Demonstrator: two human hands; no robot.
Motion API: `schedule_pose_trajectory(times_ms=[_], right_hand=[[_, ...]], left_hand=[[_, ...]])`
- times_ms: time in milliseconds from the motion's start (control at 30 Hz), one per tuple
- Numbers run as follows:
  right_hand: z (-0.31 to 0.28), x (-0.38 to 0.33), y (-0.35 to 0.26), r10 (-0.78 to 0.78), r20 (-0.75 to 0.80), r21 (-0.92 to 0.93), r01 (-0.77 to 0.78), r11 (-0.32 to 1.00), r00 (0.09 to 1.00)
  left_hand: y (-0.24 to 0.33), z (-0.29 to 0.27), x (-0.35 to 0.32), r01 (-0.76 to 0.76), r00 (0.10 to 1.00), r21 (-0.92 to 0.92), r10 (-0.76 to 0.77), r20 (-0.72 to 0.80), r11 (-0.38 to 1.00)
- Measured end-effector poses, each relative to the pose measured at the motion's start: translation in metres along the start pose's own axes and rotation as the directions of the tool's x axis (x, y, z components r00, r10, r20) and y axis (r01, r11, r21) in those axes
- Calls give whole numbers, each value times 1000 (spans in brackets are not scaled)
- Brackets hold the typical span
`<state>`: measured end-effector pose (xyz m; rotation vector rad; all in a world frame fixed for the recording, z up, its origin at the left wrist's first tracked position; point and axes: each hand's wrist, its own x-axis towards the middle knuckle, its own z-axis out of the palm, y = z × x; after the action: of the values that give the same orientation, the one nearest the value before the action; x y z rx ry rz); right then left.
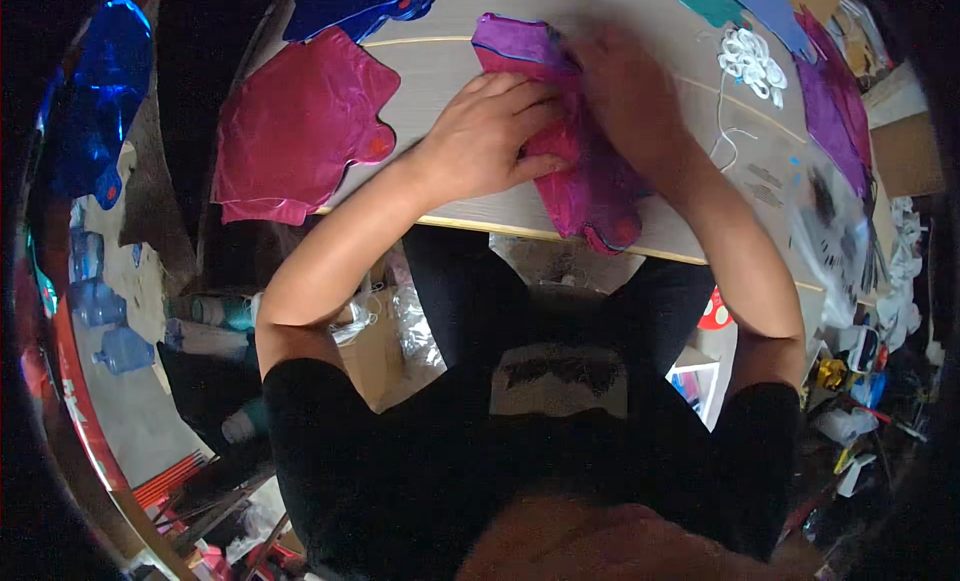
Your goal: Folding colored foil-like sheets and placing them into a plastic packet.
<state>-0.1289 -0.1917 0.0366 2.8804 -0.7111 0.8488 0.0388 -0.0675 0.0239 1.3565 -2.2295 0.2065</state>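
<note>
A shiny magenta-and-purple foil piece [590,186] lies folded on the pale wooden table [440,71], reaching to its near edge. My left hand [490,131] lies flat on the piece's left side, fingers curled against it. My right hand [625,96] is blurred with motion and presses on the upper right part of the same piece. Whether either hand grips the foil or only presses it down is unclear.
A flat magenta foil shape [300,126] overhangs the table's left edge. Blue foil [360,6] lies at the back, purple foil [835,116] at the right. White plastic rings [752,61], a white cord [725,141] and a clear bag [830,221] lie right. Clutter crowds the floor.
</note>
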Motion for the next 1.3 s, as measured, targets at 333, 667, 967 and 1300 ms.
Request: schedule_pose_trajectory(times_ms=[333, 667, 967, 1300], right_hand=[[8, -1, -3, -14, 117, 283, -20, 959, 993], [4, 9, 5, 59, 389, 355, -209, 911, 919], [-15, 10, 1, 3, 497, 489, -283, 825, 868], [-56, -78, 36, -137, 309, 382, 9, 924, 941]], left_hand=[[3, 0, -1, 114, 993, -104, -114, 0, 988], [5, 1, 0, 134, 982, -175, -155, -108, 975], [7, -3, 5, 93, 989, 115, -79, -123, 989], [1, 5, 1, 142, 988, -13, -142, -57, 990]])
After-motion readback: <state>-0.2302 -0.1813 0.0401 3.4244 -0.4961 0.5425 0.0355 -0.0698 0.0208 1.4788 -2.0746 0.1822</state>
